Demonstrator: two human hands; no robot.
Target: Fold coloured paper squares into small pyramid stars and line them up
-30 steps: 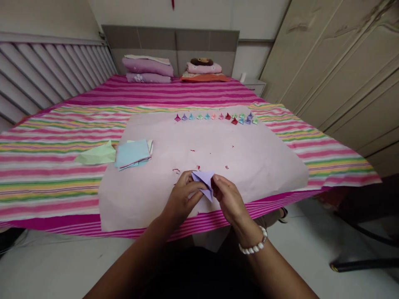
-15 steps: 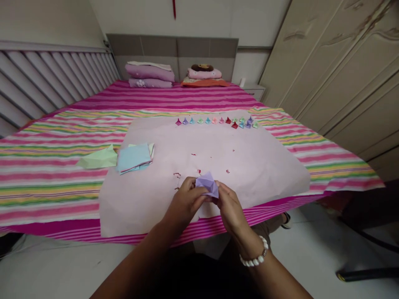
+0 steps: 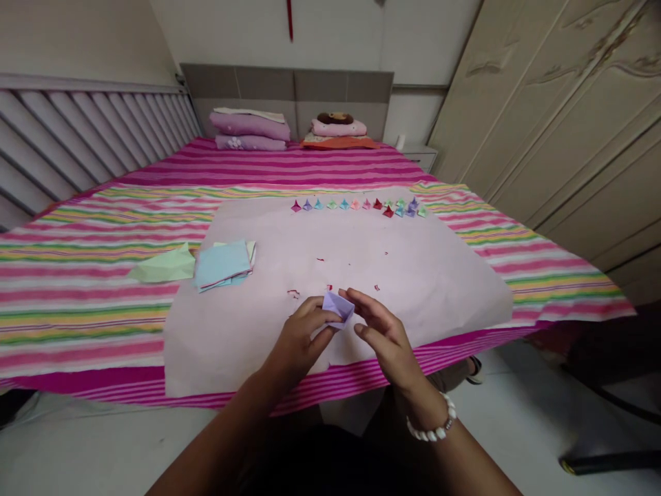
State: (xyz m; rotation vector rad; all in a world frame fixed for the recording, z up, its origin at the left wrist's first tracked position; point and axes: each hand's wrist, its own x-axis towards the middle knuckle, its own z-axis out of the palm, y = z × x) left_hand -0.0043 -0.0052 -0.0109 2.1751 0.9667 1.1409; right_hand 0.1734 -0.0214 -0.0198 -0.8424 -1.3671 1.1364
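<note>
A folded purple origami paper sits between the thumb and fingers of my left hand, above the near part of a large pale sheet. Just to its right is my right hand, with thumb and fingers apart and nothing gripped. Its fingertips come close to the paper's right edge; whether they touch it I cannot tell. Several small folded paper pieces in various colours stand in rows at the sheet's far side. A stack of square papers, light blue on top, lies to the left.
Beside the stack rests a creased light green paper. Small red scraps are scattered on the sheet. Everything lies on a bed with a striped cover. Folded bedding is at the headboard, and a wardrobe stands right.
My right hand has let go of the purple paper and opened, moving slightly right. My left hand keeps hold of the paper, which has shifted a little left and turned.
</note>
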